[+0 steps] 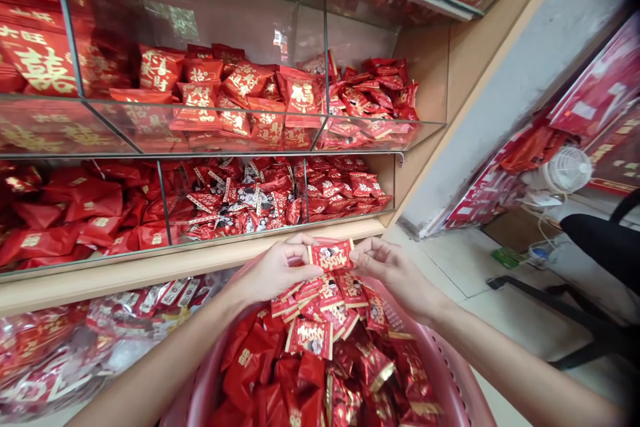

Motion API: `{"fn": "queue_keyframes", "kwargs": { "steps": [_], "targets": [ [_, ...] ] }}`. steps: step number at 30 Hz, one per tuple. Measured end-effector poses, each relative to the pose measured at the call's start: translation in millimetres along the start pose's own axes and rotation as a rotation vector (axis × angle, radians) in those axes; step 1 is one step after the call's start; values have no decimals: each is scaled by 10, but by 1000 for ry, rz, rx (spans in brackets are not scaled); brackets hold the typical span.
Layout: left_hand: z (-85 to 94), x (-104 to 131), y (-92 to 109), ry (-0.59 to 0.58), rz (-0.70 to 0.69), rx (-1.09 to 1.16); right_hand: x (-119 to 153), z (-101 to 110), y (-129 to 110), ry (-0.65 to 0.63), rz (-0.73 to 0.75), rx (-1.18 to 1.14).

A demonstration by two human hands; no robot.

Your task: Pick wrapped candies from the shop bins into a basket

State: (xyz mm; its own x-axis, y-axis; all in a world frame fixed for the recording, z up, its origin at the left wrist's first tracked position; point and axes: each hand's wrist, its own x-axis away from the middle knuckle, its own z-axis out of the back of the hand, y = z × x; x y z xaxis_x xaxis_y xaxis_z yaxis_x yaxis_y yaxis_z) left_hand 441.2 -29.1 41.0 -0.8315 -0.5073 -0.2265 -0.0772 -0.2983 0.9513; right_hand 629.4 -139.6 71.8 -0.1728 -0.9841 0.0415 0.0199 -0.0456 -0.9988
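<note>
One small red candy packet (331, 255) is being pinched between both hands just above the pink basket (445, 360). The left hand (277, 270) is gripping its left end with thumb and fingers closed on the wrapper; the right hand (387, 267) is closed on the right end in the same way. The packet is being held level, printed face up, directly in front of the lower glass bin (240, 197), which is filled with wrappers of a matching pattern.

More red sweets (320, 353) are being carried in the basket, mixed kinds heaped together; a loose stack of the same printed packets is lying just under the left hand.

Judged step: sorting in progress, one piece being picked out and checked against the shelf bins. The upper glass bins (250, 100) are stocked with a different, larger wrapper.

The next move is judged to call for a release by one hand, a short reach forward over the wooden shelf edge (150, 267), and a drop into the matching compartment rather than its neighbours. A white fan (567, 170) is standing on the floor to the right, well apart.
</note>
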Motion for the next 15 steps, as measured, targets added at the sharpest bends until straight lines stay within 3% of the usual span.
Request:
{"fn": "queue_keyframes", "kwargs": {
  "steps": [4,8,12,15],
  "targets": [
    [40,-12,-28,103,-7,-25,154,108,41,27,-122,-72],
    [95,-36,-18,192,-45,-52,451,184,242,13,-324,-68],
    [97,-39,10,190,-8,-91,678,114,452,-6,-488,-63],
    [81,-28,27,173,1,-102,699,31,516,-11,-471,-84]
  ]
}}
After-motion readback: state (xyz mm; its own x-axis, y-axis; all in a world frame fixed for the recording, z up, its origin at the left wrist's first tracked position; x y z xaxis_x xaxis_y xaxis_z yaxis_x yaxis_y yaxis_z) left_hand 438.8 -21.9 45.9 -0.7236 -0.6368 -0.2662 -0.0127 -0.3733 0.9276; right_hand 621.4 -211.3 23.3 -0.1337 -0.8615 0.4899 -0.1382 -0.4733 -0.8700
